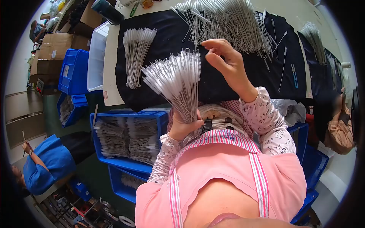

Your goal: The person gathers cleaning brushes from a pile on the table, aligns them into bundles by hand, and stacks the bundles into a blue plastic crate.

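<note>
My left hand (184,125) is wrapped around the wire stems of a thick bundle of straw brushes (176,78), their white bristle ends fanned upward. Just right of the bristle tops, my right hand (227,62) hovers with thumb and forefinger apart and nothing visible between them. The other fingers curl partly out of sight. Beyond it, a large pile of straw brushes (232,24) lies on the black cloth (216,85), loop ends toward me. A smaller bundle of brushes (135,53) rests on the cloth to the left.
Left of my lap stands a blue crate (163,117) packed with brushes. A few loose brushes (283,68) and blue-handled snips (294,78) lie at the right. A dark bottle (107,11) stands at the far left. Other people (49,163) sit at both sides.
</note>
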Demonstrator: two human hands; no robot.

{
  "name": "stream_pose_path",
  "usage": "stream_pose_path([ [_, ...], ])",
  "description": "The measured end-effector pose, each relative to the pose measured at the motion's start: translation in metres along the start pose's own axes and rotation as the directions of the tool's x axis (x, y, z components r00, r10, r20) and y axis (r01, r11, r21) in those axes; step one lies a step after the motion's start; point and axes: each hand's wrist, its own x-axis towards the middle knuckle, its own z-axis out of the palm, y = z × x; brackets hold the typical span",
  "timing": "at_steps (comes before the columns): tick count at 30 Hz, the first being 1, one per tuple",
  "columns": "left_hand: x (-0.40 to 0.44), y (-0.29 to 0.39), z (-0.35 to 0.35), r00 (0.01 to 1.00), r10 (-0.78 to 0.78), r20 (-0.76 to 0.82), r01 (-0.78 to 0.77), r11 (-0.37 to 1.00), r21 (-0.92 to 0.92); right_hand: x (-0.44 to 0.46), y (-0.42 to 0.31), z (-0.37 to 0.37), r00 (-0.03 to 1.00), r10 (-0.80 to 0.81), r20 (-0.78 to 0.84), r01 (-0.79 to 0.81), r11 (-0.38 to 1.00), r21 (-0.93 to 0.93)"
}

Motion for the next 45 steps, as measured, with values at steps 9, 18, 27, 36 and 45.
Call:
stream_pose_path([
  [9,-0.006,-0.011,-0.006,0.997,0.016,0.074,-0.022,0.997,0.074,0.040,-0.032,0.002,0.944,0.068,0.324,-0.070,0.998,-0.006],
  [18,-0.010,-0.011,0.006,0.991,0.134,-0.011,-0.134,0.990,0.049,0.097,-0.072,-0.024,0.966,0.092,-0.243,0.027,0.894,0.448],
  [27,-0.011,-0.016,0.009,0.980,0.170,-0.106,-0.154,0.978,0.144,0.087,-0.109,-0.063,1.000,0.005,0.020,-0.011,0.951,0.310],
  [36,-0.007,-0.010,0.019,0.985,0.069,-0.155,-0.061,0.997,0.056,0.026,-0.062,0.005,0.984,0.172,0.036,-0.172,0.905,0.388],
  [45,0.004,-0.015,0.006,0.988,-0.112,-0.103,0.098,0.987,-0.131,0.144,-0.023,-0.111,0.633,-0.240,-0.736,0.550,0.808,0.210],
])
